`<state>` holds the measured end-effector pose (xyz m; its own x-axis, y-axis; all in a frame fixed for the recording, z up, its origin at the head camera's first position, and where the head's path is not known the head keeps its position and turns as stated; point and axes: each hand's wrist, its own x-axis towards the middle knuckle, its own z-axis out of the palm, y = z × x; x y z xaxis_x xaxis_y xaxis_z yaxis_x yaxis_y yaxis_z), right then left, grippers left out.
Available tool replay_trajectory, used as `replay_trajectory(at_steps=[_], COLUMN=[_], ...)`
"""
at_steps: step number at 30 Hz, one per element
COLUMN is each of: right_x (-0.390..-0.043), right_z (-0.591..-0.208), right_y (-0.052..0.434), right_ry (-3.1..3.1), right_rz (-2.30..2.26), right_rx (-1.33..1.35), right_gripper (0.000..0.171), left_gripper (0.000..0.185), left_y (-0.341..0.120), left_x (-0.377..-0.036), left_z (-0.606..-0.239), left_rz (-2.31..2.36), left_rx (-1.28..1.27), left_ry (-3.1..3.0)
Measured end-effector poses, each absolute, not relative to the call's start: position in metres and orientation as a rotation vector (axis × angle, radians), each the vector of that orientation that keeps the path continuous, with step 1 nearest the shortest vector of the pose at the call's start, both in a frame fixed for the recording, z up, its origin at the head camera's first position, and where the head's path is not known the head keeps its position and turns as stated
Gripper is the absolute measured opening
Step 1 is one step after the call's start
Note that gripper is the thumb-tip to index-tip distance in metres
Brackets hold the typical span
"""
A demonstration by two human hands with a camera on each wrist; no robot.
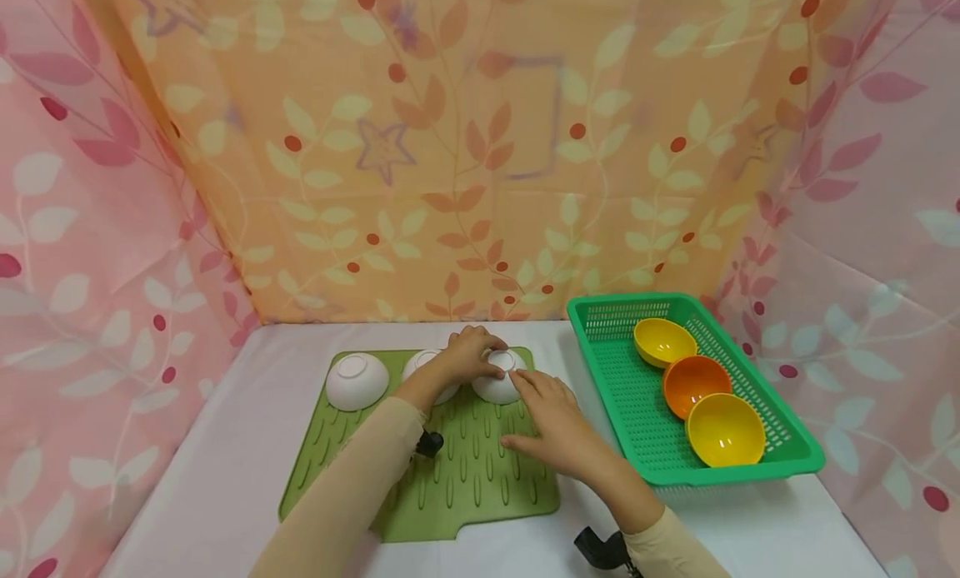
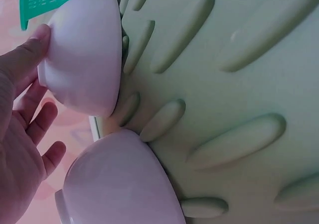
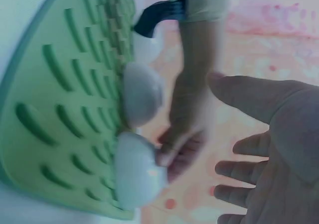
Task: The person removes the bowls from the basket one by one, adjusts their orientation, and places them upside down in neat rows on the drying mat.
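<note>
Three white bowls lie upside down in a row along the far edge of a green drying mat [image 1: 517, 503]. At the rightmost white bowl [image 1: 497, 391] is my left hand [image 1: 468, 355], its thumb and forefinger pinching round the raised foot; its other fingers hang loosely curled in the left wrist view. Partly behind my left forearm is the middle white bowl [image 1: 417, 363], while the left white bowl [image 1: 357, 386] stands apart. My right hand [image 1: 557, 428] has its fingers extended and thumb spread, the fingertips right at the rightmost bowl's side and holding nothing.
Right of the mat stands a green plastic basket [image 1: 626, 411]. Inside it are a far yellow bowl [image 1: 663, 342], an orange bowl [image 1: 693, 385] and a near yellow bowl [image 1: 724, 432]. Patterned cloth walls [image 1: 465, 145] enclose the white table [image 1: 217, 445].
</note>
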<state>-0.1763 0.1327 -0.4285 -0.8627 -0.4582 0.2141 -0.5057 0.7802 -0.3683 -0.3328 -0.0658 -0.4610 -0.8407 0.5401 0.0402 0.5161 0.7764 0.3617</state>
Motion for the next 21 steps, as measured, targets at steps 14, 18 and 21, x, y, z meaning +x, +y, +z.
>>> replay_trajectory(at_steps=[14,18,21], right_x=[-0.164,-0.166,-0.172], right_z=[-0.384,-0.379,-0.382], right_y=[0.262,0.308,0.342], right_ry=[-2.679,-2.693,-2.659], right_rz=[0.578,0.503,0.471], right_rx=[0.886,0.941,1.018], right_gripper=[0.072,0.069,0.067], left_gripper=[0.052,0.053,0.053], left_y=[-0.066,-0.066,-0.064], left_x=[-0.323,-0.324,-0.327], left_z=[-0.463,-0.464,-0.464], left_rz=[0.547,0.556,0.565], left_rx=[0.85,0.846,0.862], left_ry=[2.889,2.898,2.909])
